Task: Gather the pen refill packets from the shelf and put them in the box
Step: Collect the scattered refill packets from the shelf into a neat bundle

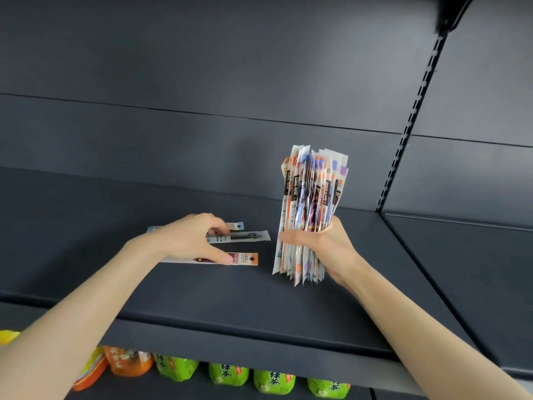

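Packets are nearly all gathered: my right hand [323, 243] is clenched around a thick upright bundle of pen refill packets [311, 209], its lower ends resting on or just above the shelf [259, 301], I cannot tell which. My left hand [187, 241] lies palm down over the last loose packets [245, 236], three as far as I can see, fingers spread and pressing them, thumb on the nearest one [245, 258]; it pins rather than grips them yet. To do this well I would sweep the three together under the fingers, slide them toward the bundle and pinch them as one flat stack, so none skates away on the smooth shelf. Room is generous: bare shelf lies all round both hands, the back panel [202, 140] stands well behind them, and the front edge is near my forearms. Green drink pouches [227, 373] sit below that edge, clear of my path. No box is in view, so I judge it lies behind or below me
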Demonstrator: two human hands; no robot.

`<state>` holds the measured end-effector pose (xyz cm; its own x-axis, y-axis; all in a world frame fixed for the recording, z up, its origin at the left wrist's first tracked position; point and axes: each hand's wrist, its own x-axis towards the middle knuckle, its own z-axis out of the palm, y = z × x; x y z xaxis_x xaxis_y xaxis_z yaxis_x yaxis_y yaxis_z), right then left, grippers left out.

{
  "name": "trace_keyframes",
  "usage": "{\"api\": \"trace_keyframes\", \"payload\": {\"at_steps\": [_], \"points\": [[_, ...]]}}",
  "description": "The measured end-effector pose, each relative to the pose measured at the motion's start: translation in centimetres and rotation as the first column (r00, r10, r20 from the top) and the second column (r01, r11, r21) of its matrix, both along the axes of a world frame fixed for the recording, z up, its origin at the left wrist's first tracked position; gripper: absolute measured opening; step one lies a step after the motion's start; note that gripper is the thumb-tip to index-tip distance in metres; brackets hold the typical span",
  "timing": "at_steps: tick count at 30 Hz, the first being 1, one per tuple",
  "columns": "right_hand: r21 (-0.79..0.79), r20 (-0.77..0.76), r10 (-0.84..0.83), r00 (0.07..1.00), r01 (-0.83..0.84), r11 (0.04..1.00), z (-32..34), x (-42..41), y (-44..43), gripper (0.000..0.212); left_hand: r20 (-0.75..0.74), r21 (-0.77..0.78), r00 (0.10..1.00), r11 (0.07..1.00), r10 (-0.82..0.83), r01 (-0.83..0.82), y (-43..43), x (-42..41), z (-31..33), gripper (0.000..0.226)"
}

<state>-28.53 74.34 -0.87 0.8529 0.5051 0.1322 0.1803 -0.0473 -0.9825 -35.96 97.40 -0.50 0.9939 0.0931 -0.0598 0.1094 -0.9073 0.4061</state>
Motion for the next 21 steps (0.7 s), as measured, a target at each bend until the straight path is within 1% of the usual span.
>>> {"api": "trace_keyframes", "payload": {"at_steps": [3, 6, 7, 8, 10, 11, 12, 14, 16, 17, 18, 21], "points": [[-0.003, -0.005, -0.008, 1.000, 0.008, 1.000, -0.1, 0.0, 0.0, 0.043, 0.023, 0.002, 0.999, 0.999, -0.037, 0.037, -0.2, 0.8, -0.2, 0.058], [-0.004, 0.005, -0.007, 1.000, 0.007, 1.000, -0.1, 0.0, 0.0, 0.038, 0.090, 0.020, 0.995, 0.999, -0.036, 0.034, -0.8, 1.7, -0.7, 0.042], [-0.003, 0.007, -0.005, 1.000, 0.005, 1.000, -0.1, 0.1, 0.0, 0.036, 0.109, 0.015, 0.994, 0.999, -0.030, 0.029, -0.9, 1.9, -0.8, 0.040], [-0.002, 0.009, -0.002, 1.000, 0.002, 1.000, -0.2, 0.1, 0.0, 0.035, 0.114, -0.014, 0.993, 1.000, -0.026, 0.027, -0.8, 1.9, -0.7, 0.041], [-0.004, 0.007, -0.001, 1.000, 0.001, 1.000, -0.2, 0.3, 0.0, 0.035, 0.078, -0.095, 0.996, 0.995, -0.033, 0.040, -0.2, 1.6, -0.3, 0.049], [-0.005, 0.009, 0.002, 1.000, -0.002, 1.000, -0.2, 0.3, 0.1, 0.035, 0.054, -0.094, 0.997, 0.994, -0.048, 0.053, 0.1, 1.5, -0.1, 0.053], [-0.005, 0.010, 0.006, 1.000, -0.005, 1.000, -0.2, 0.4, 0.1, 0.035, 0.033, -0.059, 0.997, 0.996, -0.064, 0.066, 0.4, 1.3, 0.0, 0.053], [-0.005, 0.013, 0.007, 1.000, -0.007, 1.000, -0.2, 0.4, 0.1, 0.034, 0.027, -0.005, 0.996, 0.996, -0.089, 0.089, 0.7, 1.2, -0.1, 0.041], [0.001, 0.012, 0.003, 1.000, -0.003, 1.000, -0.2, 0.4, 0.1, 0.034, 0.080, -0.017, 0.992, 0.995, -0.099, 0.100, 0.5, 1.1, -0.4, 0.025], [0.004, 0.009, 0.002, 1.000, -0.002, 1.000, -0.2, 0.4, 0.1, 0.034, 0.114, -0.013, 0.989, 0.995, -0.095, 0.097, 0.3, 1.0, -0.6, 0.020], [0.006, 0.008, 0.003, 1.000, -0.003, 1.000, -0.2, 0.4, 0.1, 0.034, 0.142, 0.026, 0.986, 0.996, -0.090, 0.087, 0.1, 1.0, -0.9, 0.018], [0.013, 0.012, 0.010, 1.000, -0.010, 1.000, -0.2, 0.3, 0.2, 0.034, 0.196, 0.235, 0.974, 0.970, -0.114, 0.066, -0.5, 1.0, -1.4, 0.021]]}}
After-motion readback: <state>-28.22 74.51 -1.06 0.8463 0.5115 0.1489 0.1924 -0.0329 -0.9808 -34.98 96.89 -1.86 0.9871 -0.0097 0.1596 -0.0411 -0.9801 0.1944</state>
